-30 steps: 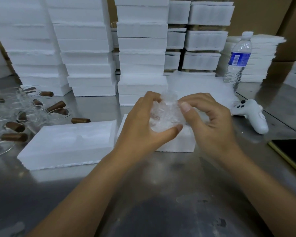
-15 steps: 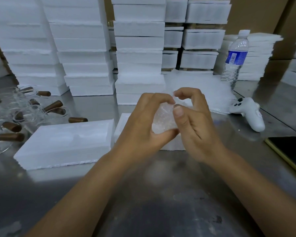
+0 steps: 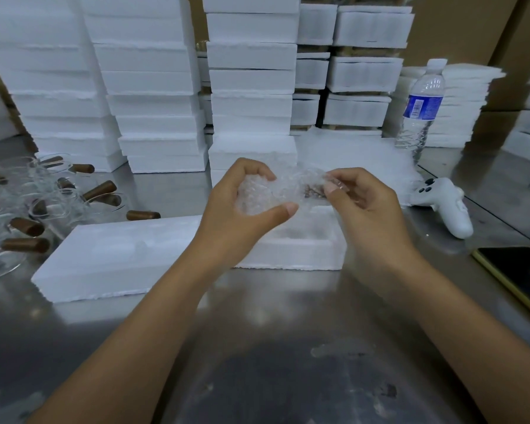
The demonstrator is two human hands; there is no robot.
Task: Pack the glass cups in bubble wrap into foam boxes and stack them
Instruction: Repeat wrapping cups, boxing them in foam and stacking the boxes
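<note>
A glass cup wrapped in bubble wrap (image 3: 283,192) hangs over an open foam box (image 3: 306,249) in the middle of the steel table. My left hand (image 3: 242,212) grips the wrapped body, with the thumb under it. At the bundle's right end, where a brown handle shows through, my right hand (image 3: 361,206) pinches the wrap. A foam lid (image 3: 114,258) lies flat to the left of the box. Several unwrapped glass cups with brown handles (image 3: 34,206) lie at the far left.
Tall stacks of foam boxes (image 3: 251,81) line the back. A sheet of bubble wrap (image 3: 349,151) lies behind the box. To the right are a water bottle (image 3: 421,108), a white controller (image 3: 444,206) and a phone (image 3: 520,276).
My hands have drawn apart: the right hand moved right along the bundle to its handle end, and the wrapped cup now lies lengthwise between both hands.
</note>
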